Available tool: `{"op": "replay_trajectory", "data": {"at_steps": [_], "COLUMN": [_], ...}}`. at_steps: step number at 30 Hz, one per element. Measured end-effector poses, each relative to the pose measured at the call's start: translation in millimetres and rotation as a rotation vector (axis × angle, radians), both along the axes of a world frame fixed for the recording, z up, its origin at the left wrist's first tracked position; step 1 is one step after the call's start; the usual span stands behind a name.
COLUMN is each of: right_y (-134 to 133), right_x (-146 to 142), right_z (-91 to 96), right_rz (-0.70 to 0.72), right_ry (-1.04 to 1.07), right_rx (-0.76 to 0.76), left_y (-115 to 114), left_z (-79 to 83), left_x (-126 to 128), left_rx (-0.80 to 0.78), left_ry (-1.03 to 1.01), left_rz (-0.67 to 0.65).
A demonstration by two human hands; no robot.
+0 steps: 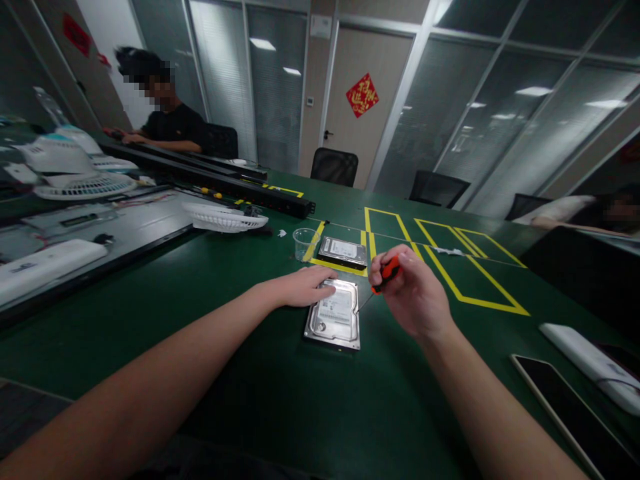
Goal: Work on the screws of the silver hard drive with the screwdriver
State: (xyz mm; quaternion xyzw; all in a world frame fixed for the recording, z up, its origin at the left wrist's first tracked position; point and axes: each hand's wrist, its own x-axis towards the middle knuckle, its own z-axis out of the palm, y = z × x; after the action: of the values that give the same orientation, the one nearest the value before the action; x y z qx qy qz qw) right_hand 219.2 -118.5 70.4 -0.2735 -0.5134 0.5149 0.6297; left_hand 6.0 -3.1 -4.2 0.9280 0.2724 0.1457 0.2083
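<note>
A silver hard drive (pixel 334 319) lies flat on the green table (pixel 210 280) in front of me. My left hand (pixel 303 287) rests on its upper left corner, fingers laid flat and holding it down. My right hand (pixel 413 293) is closed round a red-and-black screwdriver (pixel 385 272); the thin tip points down-left and meets the drive's right edge. A second hard drive (pixel 343 251) lies just behind, partly on a yellow tape line.
A small clear plastic cup (pixel 303 243) stands left of the second drive. Yellow tape boxes (pixel 450 267) mark the table to the right. White fan grilles (pixel 224 217) and fan parts lie at left. A phone (pixel 575 413) and white bar sit at lower right. Other people sit at far left and right.
</note>
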Motion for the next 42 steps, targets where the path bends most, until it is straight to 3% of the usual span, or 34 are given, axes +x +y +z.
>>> {"op": "replay_trajectory", "data": {"at_steps": [21, 42], "right_y": [0.9, -2.6], "right_x": [-0.8, -0.1], "right_z": [0.1, 0.4], "right_rz": [-0.024, -0.028], "right_ry": [-0.018, -0.099], "right_rx": [-0.033, 0.034], "left_y": [0.9, 0.5], "left_z": [-0.9, -0.2], "left_x": [0.9, 0.8], "left_rx": [0.011, 0.007], "left_ry": [-0.004, -0.017], "left_rz": [-0.006, -0.012]}}
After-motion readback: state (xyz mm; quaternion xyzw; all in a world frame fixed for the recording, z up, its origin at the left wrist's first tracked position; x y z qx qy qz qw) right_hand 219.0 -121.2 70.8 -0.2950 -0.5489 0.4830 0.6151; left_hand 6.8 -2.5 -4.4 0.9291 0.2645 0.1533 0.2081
